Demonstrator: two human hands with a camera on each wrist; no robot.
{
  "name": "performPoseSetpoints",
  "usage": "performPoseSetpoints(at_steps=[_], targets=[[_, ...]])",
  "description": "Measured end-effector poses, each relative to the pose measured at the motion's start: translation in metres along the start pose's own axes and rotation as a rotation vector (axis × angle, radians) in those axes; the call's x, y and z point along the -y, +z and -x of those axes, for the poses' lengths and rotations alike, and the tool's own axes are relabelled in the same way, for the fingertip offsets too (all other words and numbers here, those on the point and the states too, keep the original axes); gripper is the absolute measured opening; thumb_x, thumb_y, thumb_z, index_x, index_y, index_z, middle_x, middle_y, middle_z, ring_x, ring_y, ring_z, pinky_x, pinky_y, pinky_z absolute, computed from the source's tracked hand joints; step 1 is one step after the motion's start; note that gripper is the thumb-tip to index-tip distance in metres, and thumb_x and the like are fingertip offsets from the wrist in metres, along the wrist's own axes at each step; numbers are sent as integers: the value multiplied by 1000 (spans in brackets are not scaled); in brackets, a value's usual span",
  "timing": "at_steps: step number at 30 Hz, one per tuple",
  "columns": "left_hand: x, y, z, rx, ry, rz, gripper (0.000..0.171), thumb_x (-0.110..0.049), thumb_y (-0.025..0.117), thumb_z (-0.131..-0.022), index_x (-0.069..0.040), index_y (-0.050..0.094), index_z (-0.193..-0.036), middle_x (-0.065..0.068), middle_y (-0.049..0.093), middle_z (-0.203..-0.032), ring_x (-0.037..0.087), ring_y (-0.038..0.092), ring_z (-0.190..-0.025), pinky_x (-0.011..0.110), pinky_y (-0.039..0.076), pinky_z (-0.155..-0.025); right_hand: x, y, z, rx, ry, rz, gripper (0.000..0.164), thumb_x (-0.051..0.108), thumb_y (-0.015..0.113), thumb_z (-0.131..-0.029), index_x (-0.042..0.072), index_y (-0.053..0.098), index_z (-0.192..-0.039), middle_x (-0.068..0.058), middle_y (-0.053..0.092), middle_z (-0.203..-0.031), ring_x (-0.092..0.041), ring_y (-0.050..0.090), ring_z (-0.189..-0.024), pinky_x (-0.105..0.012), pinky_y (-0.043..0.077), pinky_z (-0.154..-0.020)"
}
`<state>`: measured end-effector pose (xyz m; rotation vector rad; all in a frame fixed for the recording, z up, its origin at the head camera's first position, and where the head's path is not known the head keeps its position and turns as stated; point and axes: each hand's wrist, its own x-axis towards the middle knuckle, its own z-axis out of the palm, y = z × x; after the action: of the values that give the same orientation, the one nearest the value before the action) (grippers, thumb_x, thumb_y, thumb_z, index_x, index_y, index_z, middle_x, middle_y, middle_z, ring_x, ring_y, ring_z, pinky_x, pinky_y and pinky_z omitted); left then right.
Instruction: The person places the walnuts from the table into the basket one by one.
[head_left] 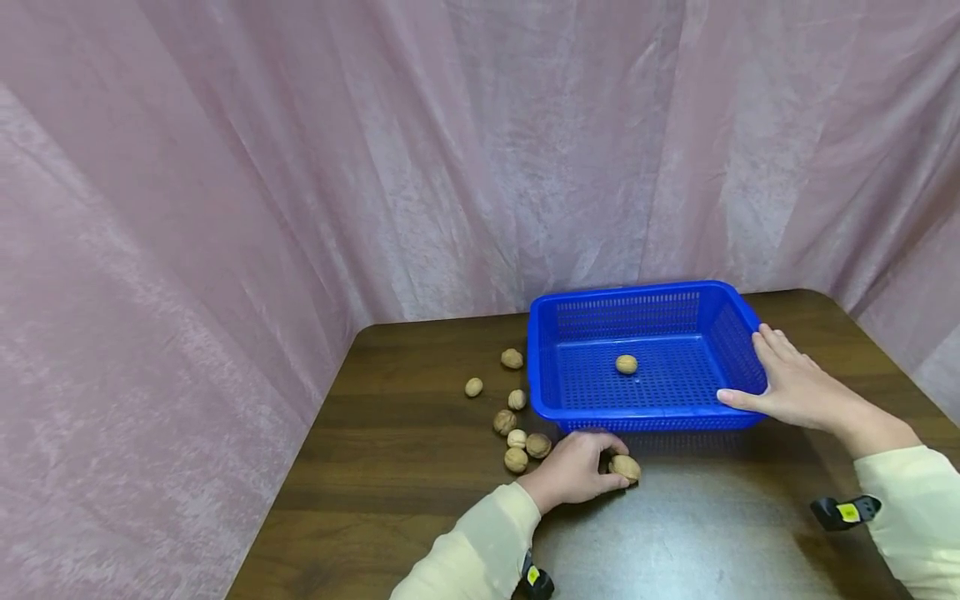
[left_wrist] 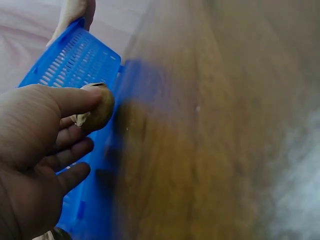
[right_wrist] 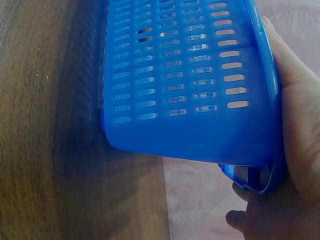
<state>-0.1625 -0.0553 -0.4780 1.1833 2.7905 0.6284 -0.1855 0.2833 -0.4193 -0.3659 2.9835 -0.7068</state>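
Observation:
My left hand (head_left: 573, 471) pinches a walnut (head_left: 626, 469) between thumb and fingers, in front of the blue plastic basket (head_left: 652, 417). The left wrist view shows the same walnut (left_wrist: 104, 111) under the thumb, with the other fingers loosely bent below. At the basket's front right corner, my right hand (head_left: 798, 387) grips the rim, its thumb over the front edge and its fingers along the right side. In the right wrist view some fingertips show beyond the rim (right_wrist: 272, 95). A single walnut (head_left: 626, 364) lies on the basket floor.
Several walnuts lie on the wooden table (head_left: 405, 450) left of the basket, including a dark one (head_left: 505, 422) and a pale one (head_left: 473, 387) farther left. A pink curtain (head_left: 450, 167) hangs behind the table. Each sleeve carries a black wrist device (head_left: 846, 512).

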Motion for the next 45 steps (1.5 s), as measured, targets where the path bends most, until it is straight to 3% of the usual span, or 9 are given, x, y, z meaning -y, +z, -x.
performPoseSetpoints(at_steps=[8, 14, 19, 25, 30, 38, 45], targets=[[-22, -21, 9, -7, 125, -32, 31, -38, 77, -82, -23, 66, -108, -16, 61, -103, -6, 52, -98, 8, 38, -86, 1, 0, 0, -1, 0, 5, 119, 61, 64, -83, -18, 1, -145, -38, -6, -150, -47, -15, -139, -74, 7, -101], [-44, -56, 7, -64, 277, -9, 32, -35, 75, -84, -20, 64, -111, -13, 61, -107, -7, 50, -104, 7, 33, -94, 1, 0, 0, 1, 7, 11, 117, 60, 63, -84, -19, 0, -144, -39, -9, -149, -48, -16, -138, -74, 6, -101], [-45, -89, -4, -121, 294, 57, 32, -30, 75, -86, -15, 63, -111, -9, 64, -106, -6, 53, -99, 8, 37, -92, 0, 0, -2, 3, 8, 12, 118, 61, 62, -84, -18, 0, -145, -38, -8, -150, -48, -15, -139, -74, 7, -101], [-30, -123, -37, -163, 200, 217, 30, -26, 74, -87, -14, 63, -112, -10, 64, -102, -5, 55, -98, 11, 40, -90, -2, 0, -1, 3, 1, -4, 118, 61, 62, -84, -18, 0, -145, -38, -7, -150, -47, -16, -139, -74, 5, -101], [-13, -137, -69, -181, 72, 388, 30, -27, 71, -88, -17, 62, -113, -10, 65, -100, -2, 59, -96, 18, 46, -87, -4, -2, 3, 6, 2, -11, 117, 60, 62, -84, -17, -1, -145, -37, -9, -150, -46, -17, -139, -74, 3, -102], [7, -135, -115, -219, -147, 598, 33, -26, 73, -86, -15, 63, -116, -7, 66, -95, 6, 62, -84, 21, 51, -71, -6, -7, 11, 1, 15, -9, 116, 59, 63, -85, -17, -1, -145, -37, -10, -150, -46, -18, -139, -74, 2, -101], [23, -121, -138, -331, -243, 724, 35, -20, 77, -83, -11, 67, -115, -4, 68, -96, 6, 63, -87, 21, 52, -74, -6, -10, 17, 1, 31, -5, 116, 60, 62, -85, -16, -2, -146, -37, -10, -151, -45, -18, -139, -73, 2, -102]])
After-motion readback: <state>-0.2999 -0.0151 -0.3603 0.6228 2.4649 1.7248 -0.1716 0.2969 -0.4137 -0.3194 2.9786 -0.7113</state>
